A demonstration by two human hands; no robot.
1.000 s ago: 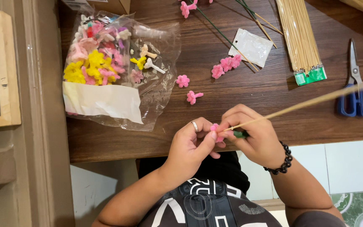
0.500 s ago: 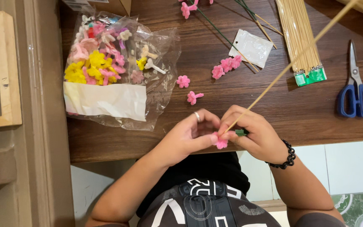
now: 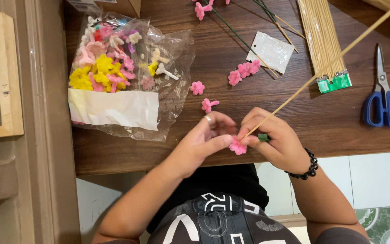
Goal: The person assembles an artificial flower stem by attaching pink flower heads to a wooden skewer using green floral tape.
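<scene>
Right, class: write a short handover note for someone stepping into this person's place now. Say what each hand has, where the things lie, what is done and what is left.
Left hand: fingertips pinch the pink flower at the stick's lower end.
Right hand: grips the bamboo stick, a bit of green tape under its fingers.
On the table: bag of flowers, loose pink flowers, stick bundle, scissors.
Done: flower held at the stick's tip.
Left: whether it is fixed cannot be told; no wrapping shows.

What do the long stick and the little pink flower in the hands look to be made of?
The stick looks like pale, matte bamboo or wood, thin and straight like the bundled skewers. The pink flower seems soft, fuzzy foam or plastic; its material can't be told for sure.
</scene>
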